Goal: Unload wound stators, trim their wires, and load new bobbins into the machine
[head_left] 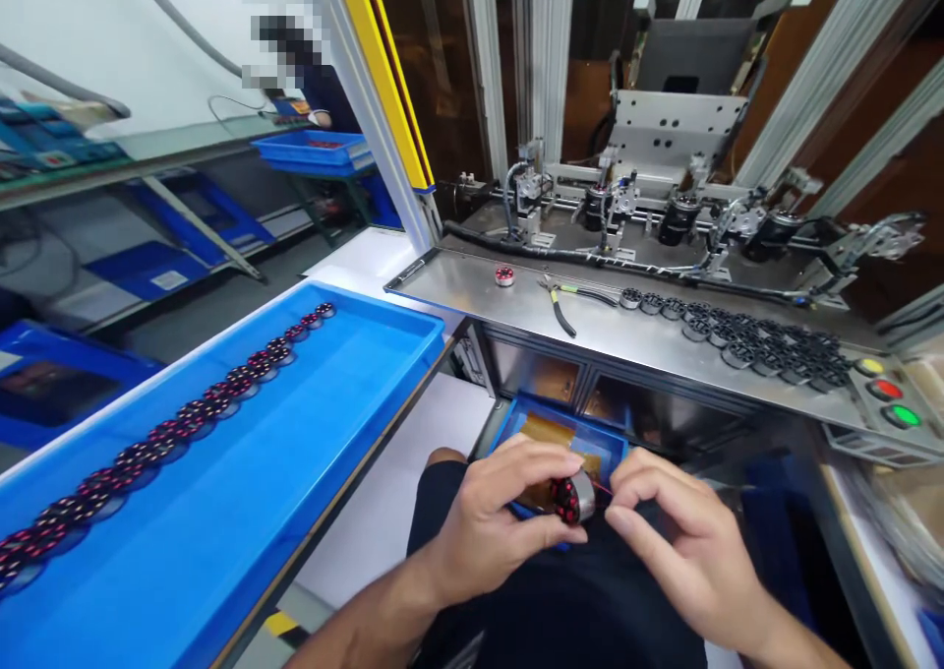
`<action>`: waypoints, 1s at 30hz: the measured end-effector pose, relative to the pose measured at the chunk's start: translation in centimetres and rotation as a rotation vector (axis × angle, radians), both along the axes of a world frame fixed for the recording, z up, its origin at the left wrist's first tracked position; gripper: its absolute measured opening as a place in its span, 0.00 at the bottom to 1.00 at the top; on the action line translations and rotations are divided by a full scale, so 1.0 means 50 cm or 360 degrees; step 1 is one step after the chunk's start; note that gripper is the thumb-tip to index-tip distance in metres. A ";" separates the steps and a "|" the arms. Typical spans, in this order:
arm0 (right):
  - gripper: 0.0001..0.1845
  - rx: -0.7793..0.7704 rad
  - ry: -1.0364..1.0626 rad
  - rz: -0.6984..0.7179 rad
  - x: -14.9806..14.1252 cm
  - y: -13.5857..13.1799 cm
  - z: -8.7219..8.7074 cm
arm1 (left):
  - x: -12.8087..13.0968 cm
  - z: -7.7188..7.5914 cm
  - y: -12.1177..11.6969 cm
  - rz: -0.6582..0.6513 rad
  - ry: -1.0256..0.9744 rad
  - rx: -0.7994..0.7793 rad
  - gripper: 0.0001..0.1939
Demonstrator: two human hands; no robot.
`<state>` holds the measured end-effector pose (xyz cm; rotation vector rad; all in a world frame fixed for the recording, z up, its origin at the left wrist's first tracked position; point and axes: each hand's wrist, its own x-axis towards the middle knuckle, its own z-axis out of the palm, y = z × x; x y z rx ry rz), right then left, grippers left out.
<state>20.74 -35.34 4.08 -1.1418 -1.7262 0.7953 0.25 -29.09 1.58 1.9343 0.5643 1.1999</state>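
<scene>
Left hand [491, 512] gripped a red-wound, silver-rimmed metal ring [585, 497]; right hand [685, 536] pinched thin red wire [603, 490]. Lined-up red-and-black rings [184, 421] seemed done; clustered black rings [774, 347] seemed pending.

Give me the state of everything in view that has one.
Left hand: closed on round part
Right hand: pinching thin red wire
Pliers: lying, handles spread
Blue tray: partly filled
Red-topped part: alone on metal bench
Black parts: bunched together
Green button: bright, possibly lit
</scene>
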 end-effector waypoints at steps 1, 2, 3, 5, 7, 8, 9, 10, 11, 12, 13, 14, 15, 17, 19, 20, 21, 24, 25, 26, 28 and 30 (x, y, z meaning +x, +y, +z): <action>0.07 -0.0034 -0.0038 0.0009 0.010 0.001 0.005 | 0.000 0.001 0.000 -0.0054 -0.0025 -0.0061 0.25; 0.08 -0.0095 -0.0082 0.0027 0.021 0.003 0.010 | 0.000 0.001 0.000 -0.0104 -0.0043 -0.0108 0.25; 0.09 -0.0166 -0.0111 0.0045 0.031 0.004 0.015 | -0.001 0.001 -0.001 -0.0140 -0.0048 -0.0129 0.24; 0.11 -0.0283 -0.0086 0.0048 0.044 0.006 0.026 | -0.002 0.000 -0.003 -0.0154 -0.0010 -0.0100 0.24; 0.15 -0.0331 -0.0041 0.0020 0.042 0.007 0.038 | -0.004 -0.002 -0.004 -0.0148 0.0064 -0.0029 0.25; 0.16 -0.0349 -0.0049 0.0021 0.036 0.007 0.043 | -0.005 -0.002 -0.005 -0.0160 0.0095 -0.0002 0.25; 0.16 -0.0376 -0.0082 0.0043 0.028 0.008 0.049 | -0.006 -0.003 -0.005 -0.0182 0.0113 0.0016 0.26; 0.15 -0.0417 -0.0127 0.0086 0.021 0.008 0.053 | -0.007 -0.002 -0.006 -0.0210 0.0121 0.0019 0.27; 0.14 -0.0455 -0.0160 0.0134 0.015 0.010 0.057 | -0.008 -0.002 -0.006 -0.0241 0.0119 0.0010 0.27; 0.13 -0.0478 -0.0173 0.0172 0.011 0.011 0.060 | -0.009 -0.001 -0.007 -0.0269 0.0105 -0.0015 0.28; 0.14 -0.0483 -0.0169 0.0197 0.011 0.013 0.061 | -0.011 0.000 -0.009 -0.0296 0.0077 -0.0057 0.28; 0.14 -0.0478 -0.0157 0.0204 0.014 0.016 0.060 | -0.012 0.001 -0.010 -0.0330 0.0041 -0.0118 0.28; 0.15 -0.0470 -0.0138 0.0191 0.020 0.018 0.057 | -0.014 0.001 -0.012 -0.0367 -0.0011 -0.0196 0.28; 0.14 -0.0458 -0.0023 0.0126 0.036 0.024 0.043 | -0.015 0.000 -0.017 -0.0420 -0.0143 -0.0407 0.28; 0.09 -0.0474 0.0216 0.0117 0.048 0.027 0.021 | -0.013 -0.004 -0.020 -0.0426 -0.0308 -0.0609 0.28; 0.07 -0.0496 0.0342 0.0154 0.050 0.028 0.009 | -0.010 -0.006 -0.020 -0.0409 -0.0393 -0.0676 0.27; 0.09 -0.0527 0.0447 0.0215 0.049 0.027 -0.002 | -0.006 -0.007 -0.020 -0.0384 -0.0471 -0.0715 0.27; 0.17 -0.0596 0.0599 0.0368 0.026 0.023 -0.026 | 0.005 -0.011 -0.019 -0.0274 -0.0596 -0.0746 0.26; 0.16 -0.0586 0.0616 0.0355 0.015 0.021 -0.029 | 0.008 -0.010 -0.018 -0.0236 -0.0600 -0.0755 0.26; 0.14 -0.0555 0.0620 0.0319 0.005 0.020 -0.029 | 0.011 -0.010 -0.018 -0.0208 -0.0595 -0.0767 0.25; 0.11 -0.0438 0.0580 0.0205 -0.011 0.019 -0.024 | 0.014 -0.008 -0.020 -0.0198 -0.0583 -0.0814 0.25; 0.11 -0.0307 0.0512 0.0064 -0.020 0.016 -0.015 | 0.015 -0.008 -0.022 -0.0233 -0.0604 -0.0903 0.24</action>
